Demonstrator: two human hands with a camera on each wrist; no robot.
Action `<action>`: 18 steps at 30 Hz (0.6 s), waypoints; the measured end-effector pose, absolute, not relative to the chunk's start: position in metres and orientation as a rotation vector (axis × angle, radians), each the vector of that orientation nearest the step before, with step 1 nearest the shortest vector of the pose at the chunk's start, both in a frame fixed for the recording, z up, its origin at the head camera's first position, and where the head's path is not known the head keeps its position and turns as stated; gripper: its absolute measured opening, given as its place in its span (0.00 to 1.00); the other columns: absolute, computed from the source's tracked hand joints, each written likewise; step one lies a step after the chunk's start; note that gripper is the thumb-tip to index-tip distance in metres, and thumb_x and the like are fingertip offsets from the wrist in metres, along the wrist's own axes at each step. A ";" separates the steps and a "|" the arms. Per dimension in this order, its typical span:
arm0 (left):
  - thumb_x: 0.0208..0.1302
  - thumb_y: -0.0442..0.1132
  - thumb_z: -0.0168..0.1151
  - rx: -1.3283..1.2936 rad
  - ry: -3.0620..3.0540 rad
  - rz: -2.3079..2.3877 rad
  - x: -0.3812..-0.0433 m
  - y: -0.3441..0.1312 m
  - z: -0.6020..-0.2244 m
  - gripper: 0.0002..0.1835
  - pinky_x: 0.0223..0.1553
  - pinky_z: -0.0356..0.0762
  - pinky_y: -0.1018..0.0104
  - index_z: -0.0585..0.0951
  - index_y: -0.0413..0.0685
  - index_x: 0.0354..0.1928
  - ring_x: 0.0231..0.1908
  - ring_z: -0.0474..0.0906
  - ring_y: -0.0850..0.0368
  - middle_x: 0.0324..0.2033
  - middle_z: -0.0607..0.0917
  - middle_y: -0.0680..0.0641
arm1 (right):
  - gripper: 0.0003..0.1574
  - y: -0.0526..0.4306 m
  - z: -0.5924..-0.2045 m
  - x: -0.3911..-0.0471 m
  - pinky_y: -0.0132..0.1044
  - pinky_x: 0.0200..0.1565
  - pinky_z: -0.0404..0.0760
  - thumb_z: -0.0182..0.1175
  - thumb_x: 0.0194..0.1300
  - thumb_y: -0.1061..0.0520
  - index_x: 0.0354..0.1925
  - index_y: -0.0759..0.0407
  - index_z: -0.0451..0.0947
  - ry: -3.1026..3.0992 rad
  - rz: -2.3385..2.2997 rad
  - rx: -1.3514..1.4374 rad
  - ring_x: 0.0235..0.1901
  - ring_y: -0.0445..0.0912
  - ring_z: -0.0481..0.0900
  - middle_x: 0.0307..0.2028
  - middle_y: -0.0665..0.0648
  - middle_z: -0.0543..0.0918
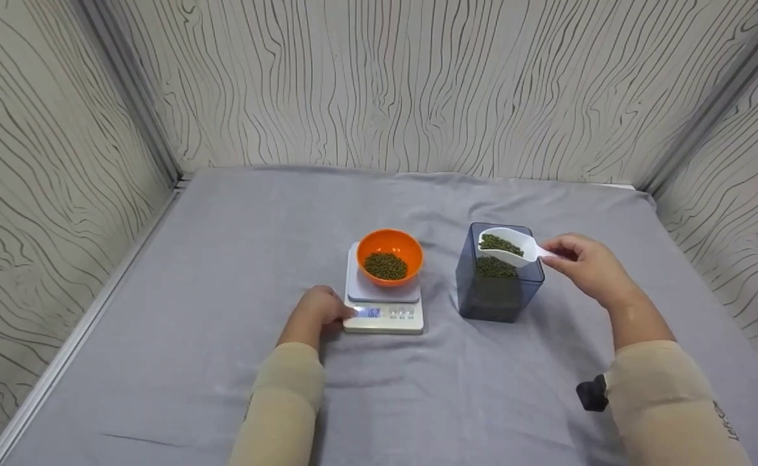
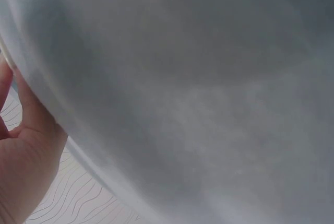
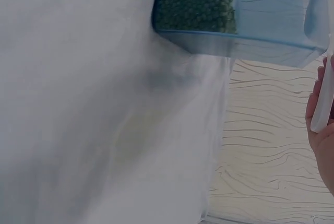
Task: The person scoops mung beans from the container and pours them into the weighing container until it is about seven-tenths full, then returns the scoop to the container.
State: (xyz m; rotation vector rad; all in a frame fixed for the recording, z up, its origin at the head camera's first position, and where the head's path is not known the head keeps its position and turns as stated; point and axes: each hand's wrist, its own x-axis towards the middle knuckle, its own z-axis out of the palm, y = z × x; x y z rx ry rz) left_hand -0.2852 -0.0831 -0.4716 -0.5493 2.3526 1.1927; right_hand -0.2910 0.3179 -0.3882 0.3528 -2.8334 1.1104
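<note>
In the head view my right hand (image 1: 589,265) pinches the handle of a white scoop (image 1: 529,249) that holds small green beans (image 1: 500,245). The scoop is over the mouth of a tall, see-through bluish container (image 1: 472,298), with more green beans inside. To the left, my left hand (image 1: 319,307) grips the left edge of a white kitchen scale (image 1: 379,325), its thumb beside the lit display. On the weighing plate stands an orange bowl (image 1: 411,249) with green beans at its bottom. The right wrist view shows the scoop handle (image 3: 322,104) across my fingers.
A wrinkled grey cloth (image 1: 223,259) covers the table, and wood-grain patterned panels (image 1: 379,84) enclose it at the back and sides. Between the scale and the container lies a narrow strip of cloth. A small black device (image 1: 592,393) sticks out from the right sleeve.
</note>
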 end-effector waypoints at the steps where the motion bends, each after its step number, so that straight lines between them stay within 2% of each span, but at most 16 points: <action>1: 0.50 0.40 0.69 -0.554 2.349 1.192 -0.285 -0.083 -0.471 0.17 0.33 0.72 0.63 0.77 0.40 0.40 0.31 0.74 0.54 0.29 0.79 0.46 | 0.16 0.315 -0.386 -0.292 0.21 0.36 0.71 0.60 0.61 0.56 0.43 0.67 0.77 -2.824 1.106 0.365 0.34 0.32 0.72 0.41 0.62 0.79; 5: 0.50 0.39 0.70 -0.564 2.342 1.192 -0.286 -0.083 -0.471 0.17 0.33 0.73 0.63 0.77 0.40 0.41 0.31 0.74 0.54 0.30 0.79 0.46 | 0.15 0.301 -0.376 -0.297 0.21 0.36 0.70 0.60 0.61 0.56 0.42 0.66 0.77 -2.808 1.096 0.399 0.35 0.32 0.72 0.40 0.62 0.79; 9: 0.50 0.40 0.70 -0.551 2.353 1.179 -0.286 -0.083 -0.470 0.16 0.32 0.72 0.64 0.77 0.41 0.39 0.30 0.74 0.54 0.29 0.79 0.46 | 0.14 0.279 -0.368 -0.302 0.23 0.37 0.71 0.60 0.61 0.57 0.42 0.66 0.77 -2.834 1.075 0.416 0.37 0.39 0.73 0.41 0.61 0.79; 15: 0.50 0.40 0.70 -0.520 2.376 1.182 -0.285 -0.085 -0.472 0.17 0.32 0.72 0.64 0.77 0.40 0.39 0.29 0.74 0.54 0.28 0.78 0.46 | 0.12 0.241 -0.361 -0.307 0.40 0.45 0.73 0.59 0.60 0.61 0.42 0.66 0.78 -2.869 0.998 0.483 0.42 0.50 0.74 0.42 0.62 0.78; 18: 0.50 0.41 0.70 -0.473 2.412 1.163 -0.283 -0.085 -0.473 0.15 0.30 0.70 0.65 0.77 0.41 0.35 0.28 0.72 0.55 0.26 0.77 0.47 | 0.10 0.225 -0.363 -0.309 0.46 0.46 0.72 0.60 0.59 0.62 0.40 0.66 0.78 -2.861 0.908 0.549 0.41 0.53 0.74 0.40 0.62 0.78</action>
